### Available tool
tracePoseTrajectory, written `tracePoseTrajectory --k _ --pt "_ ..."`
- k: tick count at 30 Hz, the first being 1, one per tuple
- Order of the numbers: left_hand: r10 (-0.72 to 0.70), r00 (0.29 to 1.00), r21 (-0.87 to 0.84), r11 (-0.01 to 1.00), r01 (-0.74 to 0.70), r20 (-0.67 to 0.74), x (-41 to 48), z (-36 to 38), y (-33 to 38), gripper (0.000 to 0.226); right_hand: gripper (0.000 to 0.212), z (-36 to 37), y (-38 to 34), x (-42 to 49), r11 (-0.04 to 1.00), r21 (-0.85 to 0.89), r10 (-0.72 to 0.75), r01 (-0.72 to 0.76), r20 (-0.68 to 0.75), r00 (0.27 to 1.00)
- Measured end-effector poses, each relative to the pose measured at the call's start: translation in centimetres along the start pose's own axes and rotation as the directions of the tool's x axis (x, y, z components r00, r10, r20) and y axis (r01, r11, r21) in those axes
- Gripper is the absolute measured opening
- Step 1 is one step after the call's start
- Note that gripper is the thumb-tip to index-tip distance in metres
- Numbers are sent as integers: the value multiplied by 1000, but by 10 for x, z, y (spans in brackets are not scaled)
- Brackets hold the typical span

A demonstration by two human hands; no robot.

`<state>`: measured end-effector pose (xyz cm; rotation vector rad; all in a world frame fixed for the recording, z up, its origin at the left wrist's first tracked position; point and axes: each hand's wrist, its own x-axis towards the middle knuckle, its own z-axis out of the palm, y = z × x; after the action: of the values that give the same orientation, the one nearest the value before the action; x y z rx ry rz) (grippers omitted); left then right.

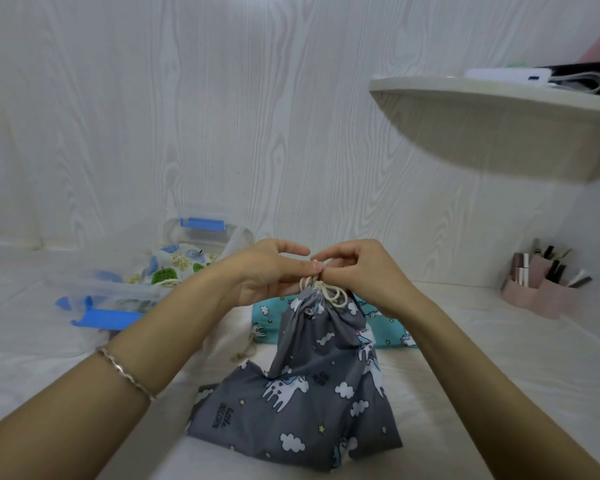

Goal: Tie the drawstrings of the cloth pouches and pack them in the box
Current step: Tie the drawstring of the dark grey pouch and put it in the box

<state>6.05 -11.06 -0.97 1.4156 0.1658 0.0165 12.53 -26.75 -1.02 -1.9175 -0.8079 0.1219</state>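
Observation:
A grey pouch (312, 386) printed with unicorns and clouds stands bunched at its neck in the middle of the white surface. Its cream drawstring (329, 293) is gathered in loops at the top. My left hand (264, 271) and my right hand (357, 271) meet above the neck, and each pinches a strand of the drawstring. A teal unicorn pouch (385, 323) lies flat just behind the grey one. A clear plastic box (201, 233) with blue clips sits at the back left, holding a leaf-print pouch (174, 265).
The box's clear lid (111, 303) with a blue clip lies at the left. A pink organiser (541, 285) with small items stands at the right by the wall. A white shelf (499, 123) juts out overhead at the upper right.

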Motion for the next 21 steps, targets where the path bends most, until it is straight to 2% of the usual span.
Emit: tracePoseTrajectory --k 3,5,7,10,13,16,18,20,21 --pt "-53 998 8 999 53 31 -1 -3 5 35 11 0 -1 -1 997 -78 -18 16 -22 1000" --pt "-46 999 100 994 43 25 -2 -4 6 31 8 0 -1 -2 995 -99 -19 18 -7 1000" --pt "-21 999 207 978 13 40 -3 -5 8 29 11 -2 -2 -2 999 -39 6 -6 13 1000" --pt "30 997 322 945 -51 71 -3 -3 10 20 18 -4 3 3 981 158 109 -114 38 993" --pt "117 989 473 869 -146 89 -5 0 12 9 8 -4 4 6 856 400 270 -327 194 943" --pt "231 967 552 795 -252 109 -6 5 14 9 9 -7 7 8 663 577 293 -477 386 875" --pt "275 956 559 779 -285 105 -6 7 15 8 21 -10 10 9 632 623 230 -460 416 880" --pt "230 968 534 809 -246 97 -6 7 14 13 33 -10 12 9 697 615 179 -369 349 920" --pt "186 978 513 833 -207 93 -6 7 13 16 30 -9 11 8 763 576 161 -293 271 949"
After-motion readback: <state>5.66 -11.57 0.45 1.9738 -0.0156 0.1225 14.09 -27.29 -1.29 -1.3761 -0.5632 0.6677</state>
